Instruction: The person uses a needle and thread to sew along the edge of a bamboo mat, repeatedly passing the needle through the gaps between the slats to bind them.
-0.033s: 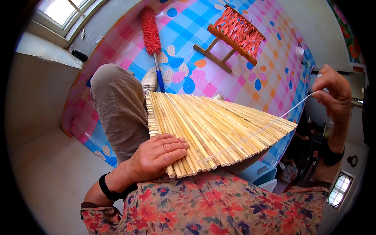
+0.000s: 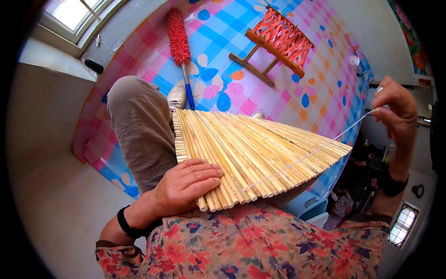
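A fan-shaped mat of pale yellow reed sticks (image 2: 241, 149) lies across my lap, over my grey-trousered leg (image 2: 139, 135). My left hand (image 2: 186, 186) holds its near left end, fingers curved over the sticks and thumb hidden. A thin white string (image 2: 351, 126) crosses the mat diagonally near its right edge and rises to my right hand (image 2: 391, 107), raised at the right with thumb and forefinger pinched on it. The string is taut; whether a needle is on it I cannot tell.
On the checked floor covering (image 2: 223, 46) lie a red fluffy duster (image 2: 179, 39) and a wooden frame laced with red straps (image 2: 281, 42). A window (image 2: 69, 18) is at top left, with a black cylinder (image 2: 94, 66) nearby. Blue containers (image 2: 306, 209) and dark clutter stand right of my lap.
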The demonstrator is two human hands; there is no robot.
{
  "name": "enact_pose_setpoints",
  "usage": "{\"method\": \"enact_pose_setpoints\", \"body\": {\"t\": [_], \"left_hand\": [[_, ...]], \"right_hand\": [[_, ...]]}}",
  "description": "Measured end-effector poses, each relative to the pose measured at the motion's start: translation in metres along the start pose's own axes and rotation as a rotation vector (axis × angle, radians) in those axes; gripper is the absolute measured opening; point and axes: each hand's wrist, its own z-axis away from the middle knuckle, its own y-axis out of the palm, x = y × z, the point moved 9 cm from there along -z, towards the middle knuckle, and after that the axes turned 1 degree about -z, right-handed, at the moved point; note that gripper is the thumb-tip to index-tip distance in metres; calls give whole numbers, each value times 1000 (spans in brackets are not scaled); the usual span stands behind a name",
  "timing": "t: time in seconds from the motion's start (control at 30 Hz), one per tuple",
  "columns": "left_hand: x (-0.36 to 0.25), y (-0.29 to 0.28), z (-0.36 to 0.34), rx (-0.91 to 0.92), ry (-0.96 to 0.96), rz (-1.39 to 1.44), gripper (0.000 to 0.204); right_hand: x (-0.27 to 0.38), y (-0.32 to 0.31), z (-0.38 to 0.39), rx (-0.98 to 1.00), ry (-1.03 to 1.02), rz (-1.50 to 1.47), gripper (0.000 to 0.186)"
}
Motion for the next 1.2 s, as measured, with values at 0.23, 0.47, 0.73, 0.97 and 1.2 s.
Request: {"method": "enact_pose_setpoints", "body": {"t": [0.23,0.47,0.73,0.97,1.2], "left_hand": [[0,1,-1,-11,-29,-23,24],[-1,0,-1,-49,7,21,21],[1,1,1,-77,16,89,21],[3,1,2,-79,-1,116,19],[4,2,3,-81,-7,128,18]], "right_hand": [[1,10,-10,-103,5,-429,5],[-1,31,-23,-244,-2,-562,19],[15,60,-50,-276,15,-858,65],[24,104,-58,-162,110,-940,71],[13,149,-39,93,332,-1028,60]]}}
